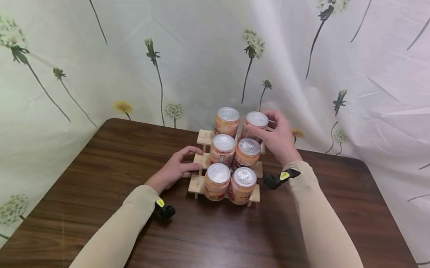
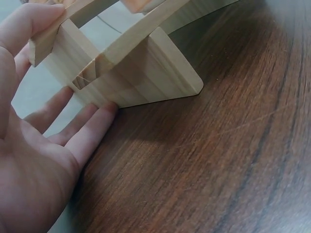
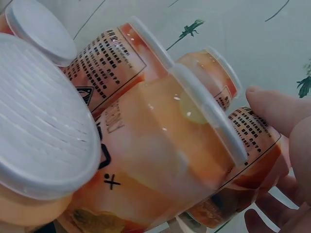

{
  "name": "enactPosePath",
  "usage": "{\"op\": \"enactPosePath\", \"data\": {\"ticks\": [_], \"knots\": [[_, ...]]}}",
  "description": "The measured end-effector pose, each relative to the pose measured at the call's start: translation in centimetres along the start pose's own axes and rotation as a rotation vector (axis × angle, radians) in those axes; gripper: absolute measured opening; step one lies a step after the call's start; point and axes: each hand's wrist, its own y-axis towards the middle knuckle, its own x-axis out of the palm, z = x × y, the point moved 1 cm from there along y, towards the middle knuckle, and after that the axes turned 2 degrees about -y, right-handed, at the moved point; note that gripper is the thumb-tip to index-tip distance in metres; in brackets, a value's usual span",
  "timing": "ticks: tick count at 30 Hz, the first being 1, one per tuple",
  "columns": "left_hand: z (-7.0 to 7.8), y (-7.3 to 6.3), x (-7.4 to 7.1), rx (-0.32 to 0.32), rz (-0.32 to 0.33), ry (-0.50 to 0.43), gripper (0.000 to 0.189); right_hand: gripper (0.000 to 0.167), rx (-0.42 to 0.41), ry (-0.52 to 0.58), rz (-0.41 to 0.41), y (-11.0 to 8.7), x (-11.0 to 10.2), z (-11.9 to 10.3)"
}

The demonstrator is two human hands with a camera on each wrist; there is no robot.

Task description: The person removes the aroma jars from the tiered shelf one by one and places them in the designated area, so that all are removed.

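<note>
1. A dandelion-print curtain (image 1: 213, 35) hangs behind the brown desk (image 1: 196, 253).
2. Mid-frame I see a three-step wooden rack (image 1: 196, 184) carrying six lidded jars (image 1: 216, 188), two per step.
3. The right hand's grip (image 1: 278, 138) is curled round the upper-right jar (image 1: 256, 120), at the back.
4. The left hand's grip (image 1: 176, 168) is unclenched, fingers nearly straight, touching the rack's left side.

Jars (image 1: 215, 192): orange, black lettering. Lids (image 1: 219, 173): white. Rack (image 1: 196, 184): pale tan. Table (image 1: 196, 253): dark brown, streaked wood grain. Curtain (image 1: 209, 35): white, green-and-yellow dandelion print. Sleeves (image 1: 109, 239): beige.
</note>
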Motion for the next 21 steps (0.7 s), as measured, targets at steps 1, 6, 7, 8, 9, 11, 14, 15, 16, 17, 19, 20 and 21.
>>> {"op": "enactPosePath", "data": {"ticks": [1,6,7,8,9,11,14,15,16,17,19,20,21], "knots": [[0.0,0.0,0.0,0.0,-0.001,0.002,0.043,0.061,0.001,0.009,0.01,0.0,-0.1,0.0],[-0.1,0.0,0.1,-0.004,-0.002,0.009,0.043,0.058,-0.002,0.059,0.051,-0.1,-1.1,0.1],[-0.1,0.1,0.1,-0.007,0.0,0.011,0.043,0.058,-0.002,0.062,0.058,-0.1,-1.4,0.1],[-0.1,0.0,0.1,-0.009,0.002,0.014,0.043,0.057,-0.004,0.064,0.066,-0.1,-1.6,0.1],[-0.1,0.0,0.1,-0.011,0.003,0.015,0.043,0.057,-0.006,0.072,0.072,-0.2,-1.9,0.2],[0.0,0.0,0.1,-0.013,0.007,0.016,0.042,0.055,-0.011,0.088,0.082,-0.2,-2.5,0.4],[0.0,0.1,0.1,-0.009,0.007,0.01,0.042,0.052,-0.02,0.096,0.104,-0.4,-3.5,0.8],[0.0,0.1,0.1,-0.006,0.007,0.009,0.043,0.052,-0.022,0.096,0.111,-0.5,-3.9,0.9],[0.0,0.1,0.1,-0.004,0.005,0.008,0.043,0.051,-0.023,0.089,0.119,-0.7,-4.2,1.0],[0.0,0.1,0.1,-0.001,0.005,0.008,0.043,0.051,-0.021,0.077,0.127,-0.8,-4.5,1.2],[-0.1,0.1,0.0,0.001,0.004,0.012,0.043,0.051,-0.011,0.068,0.139,-1.1,-5.1,1.6],[-0.1,0.1,0.0,0.001,0.005,0.016,0.043,0.051,-0.006,0.067,0.144,-1.2,-5.4,1.9],[-0.1,0.1,0.0,0.0,0.006,0.017,0.043,0.051,-0.001,0.073,0.144,-1.3,-5.6,2.1]]}}
